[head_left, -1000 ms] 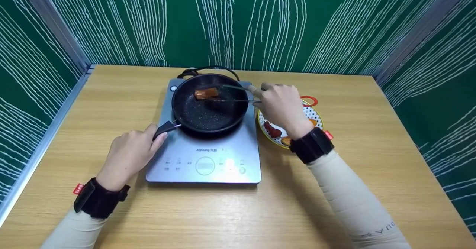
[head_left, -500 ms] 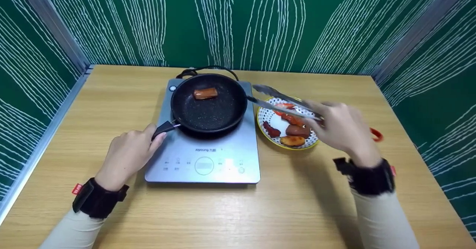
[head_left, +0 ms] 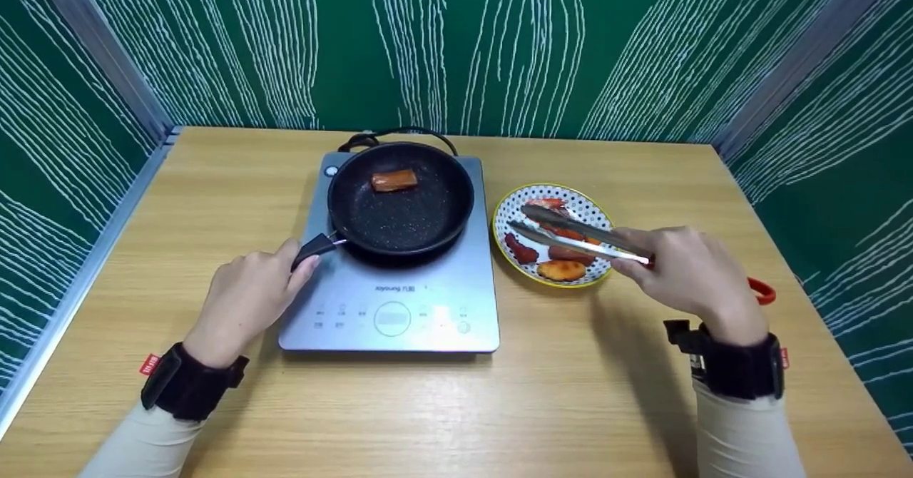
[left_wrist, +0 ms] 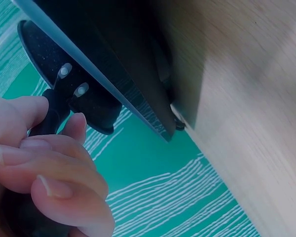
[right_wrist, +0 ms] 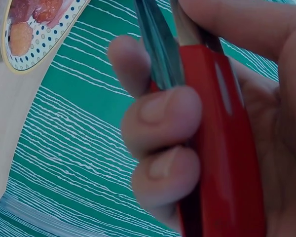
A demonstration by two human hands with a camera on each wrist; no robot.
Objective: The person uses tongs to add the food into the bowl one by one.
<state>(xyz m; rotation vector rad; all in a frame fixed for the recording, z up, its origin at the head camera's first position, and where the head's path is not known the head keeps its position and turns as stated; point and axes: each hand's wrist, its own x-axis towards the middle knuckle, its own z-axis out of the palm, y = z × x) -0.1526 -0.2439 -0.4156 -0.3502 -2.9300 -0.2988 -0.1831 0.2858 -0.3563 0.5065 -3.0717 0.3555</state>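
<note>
My left hand [head_left: 253, 296] grips the black handle [head_left: 314, 248] of a dark frying pan [head_left: 403, 214]. A brown block-shaped piece of food [head_left: 394, 180] lies in the pan toward its far side. In my right hand [head_left: 688, 271] is a pair of metal tongs [head_left: 578, 237] with a red handle [right_wrist: 219, 143]; its fingers curl round that handle in the right wrist view. The tongs' arms stand apart, tips over a dotted plate [head_left: 510, 207] with a yellow rim. Several pieces of food rest there, among them a golden one [head_left: 561, 271] and a dark red one [head_left: 521, 248].
Under the pan stands a silver induction cooker [head_left: 442, 314] with a touch panel. A black cord [head_left: 417, 130] loops behind it. All this is on a wooden table [head_left: 428, 421], enclosed by green panels [head_left: 513, 50] with white lines.
My right hand has moved from over the pan to the right and nearer, bringing the tongs above the plate. The brown piece stays in the pan. My left hand keeps its hold.
</note>
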